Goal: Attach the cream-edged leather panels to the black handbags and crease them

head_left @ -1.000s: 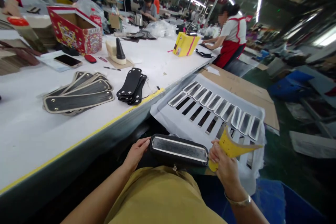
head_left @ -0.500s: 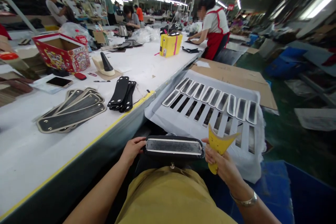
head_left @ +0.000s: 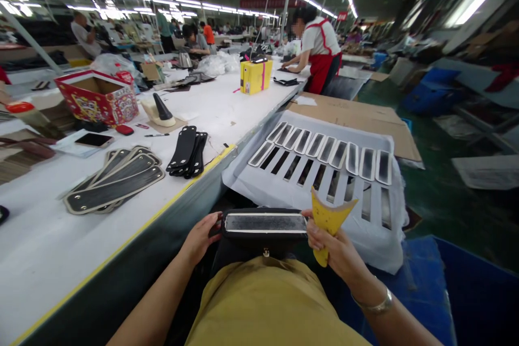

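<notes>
A black boxy bag piece [head_left: 265, 224] lies across my lap, with a dark, white-edged strip on its upper face. A small metal fitting [head_left: 266, 252] shows below it, near my yellow garment. My left hand [head_left: 203, 237] grips the piece's left end, thumb and fingertips at the edge. In my right hand [head_left: 330, 243] is a yellow fork-ended spreader [head_left: 330, 216], its wide notched end pointing up. The fingers of that hand wrap the narrow part, and the forefinger meets the right end of the bag piece.
White-rimmed dark strips [head_left: 338, 154] lie on a slotted white sheet [head_left: 239, 178] at right. The white table [head_left: 219, 97] holds stacked grey-edged panels [head_left: 117, 186], black straps [head_left: 188, 151], a red box [head_left: 117, 100] and a yellow box [head_left: 255, 77]. A person in a red apron [head_left: 322, 73] works farther back.
My right hand and the spreader have moved left, bringing the forefinger onto the bag piece's right end. My left thumb and fingers have shifted slightly at the other end. The view has turned a little.
</notes>
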Demonstrator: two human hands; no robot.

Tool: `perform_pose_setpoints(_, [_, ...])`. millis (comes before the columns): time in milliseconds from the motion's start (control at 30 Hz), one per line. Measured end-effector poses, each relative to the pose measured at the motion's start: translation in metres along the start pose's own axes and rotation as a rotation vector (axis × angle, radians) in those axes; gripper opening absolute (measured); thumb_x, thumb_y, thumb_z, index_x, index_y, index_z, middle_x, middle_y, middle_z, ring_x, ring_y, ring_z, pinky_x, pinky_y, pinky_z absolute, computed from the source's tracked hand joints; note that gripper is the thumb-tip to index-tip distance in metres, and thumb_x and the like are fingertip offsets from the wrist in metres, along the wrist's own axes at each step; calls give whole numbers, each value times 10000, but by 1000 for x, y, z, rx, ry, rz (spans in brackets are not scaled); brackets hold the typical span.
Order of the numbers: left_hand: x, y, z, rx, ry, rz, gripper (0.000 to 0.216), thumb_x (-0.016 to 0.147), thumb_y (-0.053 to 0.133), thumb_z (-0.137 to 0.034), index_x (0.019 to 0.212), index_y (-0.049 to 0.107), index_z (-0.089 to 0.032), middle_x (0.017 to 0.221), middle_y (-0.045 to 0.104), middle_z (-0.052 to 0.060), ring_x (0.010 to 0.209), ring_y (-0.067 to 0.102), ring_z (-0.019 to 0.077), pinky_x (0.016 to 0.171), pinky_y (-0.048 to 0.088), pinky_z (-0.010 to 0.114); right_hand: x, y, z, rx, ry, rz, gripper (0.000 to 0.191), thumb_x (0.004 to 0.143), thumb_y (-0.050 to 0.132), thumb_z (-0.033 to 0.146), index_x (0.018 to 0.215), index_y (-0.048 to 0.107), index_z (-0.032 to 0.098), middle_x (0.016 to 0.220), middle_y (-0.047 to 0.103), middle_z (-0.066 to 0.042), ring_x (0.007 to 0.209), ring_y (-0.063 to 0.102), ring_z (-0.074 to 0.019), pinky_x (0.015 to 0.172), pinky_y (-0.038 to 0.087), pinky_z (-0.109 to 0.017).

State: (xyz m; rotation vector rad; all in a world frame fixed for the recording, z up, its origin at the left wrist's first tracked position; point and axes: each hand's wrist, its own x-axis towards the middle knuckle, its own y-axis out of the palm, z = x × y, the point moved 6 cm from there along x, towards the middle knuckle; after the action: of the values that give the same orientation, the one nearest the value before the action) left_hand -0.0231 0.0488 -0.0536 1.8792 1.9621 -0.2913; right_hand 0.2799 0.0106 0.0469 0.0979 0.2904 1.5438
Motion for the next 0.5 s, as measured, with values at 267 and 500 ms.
perform_pose_setpoints(267, [-91, 20, 16, -159, 182, 144, 520, 728, 633, -523, 1153, 596, -225, 1198, 607, 92, 1113, 546, 281, 884, 489, 359, -36, 139, -64, 19, 546, 731, 214, 660, 654, 243, 837, 620, 128, 576, 556, 31, 442, 474, -57, 450, 380, -168])
perform_pose_setpoints(500, [-99, -60, -18, -253, 118, -286, 516, 617, 666, -625, 879, 624, -183, 838, 702, 90, 786, 666, 275, 600, 524, 338, -29, 198, -95, -349, 468, 910, 271, 649, 687, 293, 880, 648, 156, 767, 645, -15, 667, 586, -114, 588, 440, -194])
